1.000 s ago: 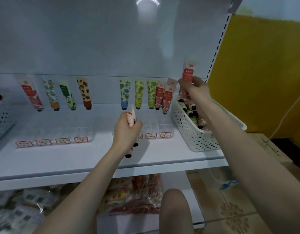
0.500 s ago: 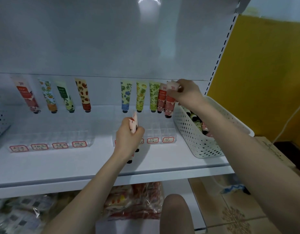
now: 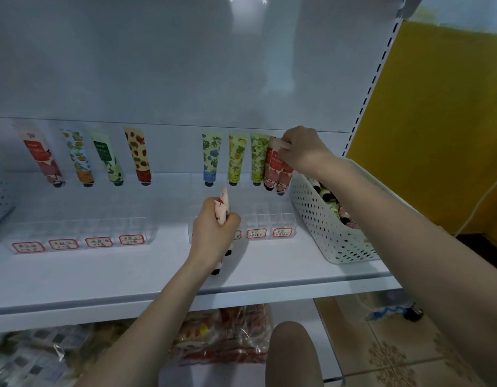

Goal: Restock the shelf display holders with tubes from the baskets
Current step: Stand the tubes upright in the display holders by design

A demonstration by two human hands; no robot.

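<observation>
1. Nine tubes stand cap-down at the back of the shelf (image 3: pixel 102 272): four in the left holder (image 3: pixel 82 227), five in the right holder (image 3: pixel 269 219).
2. The white basket (image 3: pixel 320 227) just beside it holds more.
3. The right hand (image 3: pixel 303 152) pinches a red tube (image 3: pixel 272 166) with its fingers; the left hand (image 3: pixel 213 233) has its fingers clamped round a bundle of tubes (image 3: pixel 223 202).

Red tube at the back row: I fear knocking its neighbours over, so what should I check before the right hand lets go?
1. The right hand pinches the top of the red tube: ok.
2. Its cap seated in the clear holder: cannot tell.
3. The green tube beside it stands in place: ok.
4. The left hand grips spare tubes: ok.
5. The white basket holds more tubes: ok.
</observation>
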